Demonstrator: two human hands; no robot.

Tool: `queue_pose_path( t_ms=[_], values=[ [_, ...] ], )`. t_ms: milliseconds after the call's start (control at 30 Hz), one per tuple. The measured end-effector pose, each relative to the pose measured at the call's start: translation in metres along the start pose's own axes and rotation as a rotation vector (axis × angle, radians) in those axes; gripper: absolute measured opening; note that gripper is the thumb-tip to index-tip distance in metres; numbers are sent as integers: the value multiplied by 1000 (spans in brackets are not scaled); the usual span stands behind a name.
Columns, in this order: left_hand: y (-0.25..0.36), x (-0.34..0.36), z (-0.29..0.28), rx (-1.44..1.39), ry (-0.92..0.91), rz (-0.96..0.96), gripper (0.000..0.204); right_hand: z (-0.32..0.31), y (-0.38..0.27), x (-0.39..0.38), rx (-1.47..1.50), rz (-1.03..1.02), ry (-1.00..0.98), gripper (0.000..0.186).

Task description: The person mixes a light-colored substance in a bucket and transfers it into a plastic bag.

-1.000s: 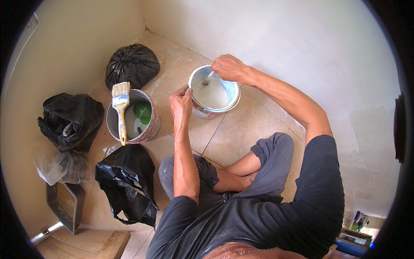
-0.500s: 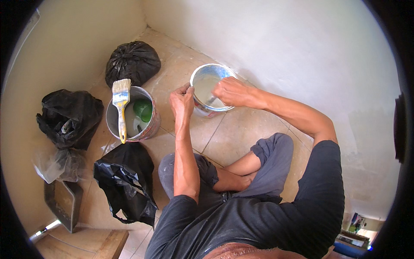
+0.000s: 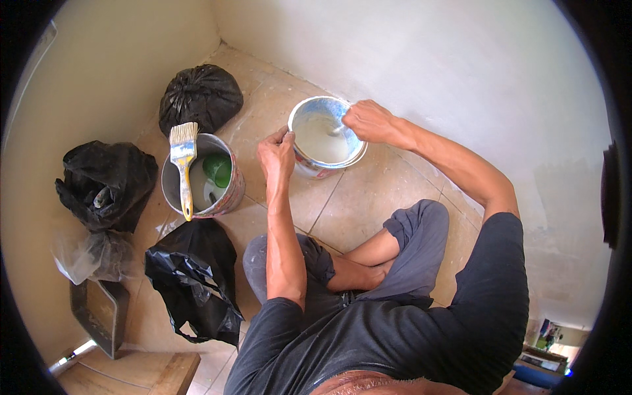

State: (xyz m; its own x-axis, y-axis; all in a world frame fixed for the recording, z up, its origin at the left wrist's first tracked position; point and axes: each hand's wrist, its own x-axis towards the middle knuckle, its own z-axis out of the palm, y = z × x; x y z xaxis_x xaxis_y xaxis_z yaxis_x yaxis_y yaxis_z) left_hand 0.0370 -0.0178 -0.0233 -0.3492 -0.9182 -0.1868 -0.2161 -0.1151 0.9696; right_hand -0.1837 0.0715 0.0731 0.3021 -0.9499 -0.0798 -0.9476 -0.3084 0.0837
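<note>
A round white paint bucket (image 3: 316, 100) with a blue-streaked inside stands on the tiled floor, holding milky white liquid. My left hand (image 3: 276, 158) pinches the bucket's left rim between thumb and fingers. At the right side of the opening, my right hand (image 3: 367, 122) is closed on a stirring tool (image 3: 337, 130) that dips into the liquid; its lower end is mostly hidden. Left of my left hand, a paint-stained bucket (image 3: 230, 197) holds whitish liquid and a green plastic item (image 3: 217, 170), with a wide yellow-handled brush (image 3: 185, 174) lying across it.
Black plastic bags (image 3: 197, 99) (image 3: 105, 184) (image 3: 191, 263) sit left of me, with a clear bag (image 3: 92, 257) and a grey tray (image 3: 115, 329). A wooden board (image 3: 131, 375) is at bottom left. Walls (image 3: 447, 59) meet behind the buckets. I sit cross-legged.
My right hand went down and into the bucket's opening half a second ago, then back up and right, moving the stirring tool through the liquid. My left hand stays on the rim.
</note>
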Motion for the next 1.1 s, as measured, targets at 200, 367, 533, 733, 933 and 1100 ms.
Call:
queue_pose_path(
  t_ms=[200,367,533,733,933,1100],
  values=[
    [-5,2,-1,-20,6,6,34,-1,-39,-8,253,-145,54,11],
    [9,-4,-5,7,-33,-29,34,-1,-43,31,129,-83,94,3],
    [-9,5,3,-91,-13,12,33,-4,-3,55,7,-43,125,9],
    [1,-1,0,-81,-12,2,33,-2,4,48,-42,-2,135,9],
    [3,-2,-1,-95,-35,-29,33,2,-33,32,112,-104,92,8],
    [-5,3,0,-56,-17,-4,32,-3,-40,18,281,-161,43,9]
  ],
)
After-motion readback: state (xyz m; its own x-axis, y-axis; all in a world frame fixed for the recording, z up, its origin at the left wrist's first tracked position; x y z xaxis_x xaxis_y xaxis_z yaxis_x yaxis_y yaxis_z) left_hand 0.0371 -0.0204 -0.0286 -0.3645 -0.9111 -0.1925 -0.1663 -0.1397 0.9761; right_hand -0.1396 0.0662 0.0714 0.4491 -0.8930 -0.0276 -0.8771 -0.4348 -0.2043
